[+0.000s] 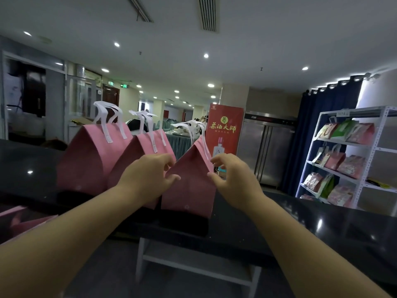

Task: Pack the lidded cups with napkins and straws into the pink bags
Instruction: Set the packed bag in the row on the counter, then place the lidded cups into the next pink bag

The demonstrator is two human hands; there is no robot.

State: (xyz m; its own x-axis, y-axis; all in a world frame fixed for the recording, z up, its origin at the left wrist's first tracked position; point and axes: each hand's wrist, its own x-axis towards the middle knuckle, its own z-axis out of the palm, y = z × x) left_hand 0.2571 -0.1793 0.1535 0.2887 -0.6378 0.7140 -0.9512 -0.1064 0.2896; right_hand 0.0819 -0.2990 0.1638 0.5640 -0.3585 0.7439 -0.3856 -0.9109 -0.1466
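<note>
Three pink bags with white handles stand closed in a row on the black counter (300,222). The nearest, rightmost bag (189,190) is between my hands. My left hand (148,175) pinches its left side edge, thumb on the front. My right hand (234,179) has thumb and curled fingertips on its right side edge. The middle bag (137,155) sits just behind my left hand, and the left bag (86,160) stands beyond it. No cups, napkins or straws are in view.
Flat pink bag material (21,224) lies at the counter's lower left. A white frame (193,261) stands below the counter. A white shelf (343,158) with packed bags is on the right, and a red banner (224,130) and steel fridge (266,147) stand behind.
</note>
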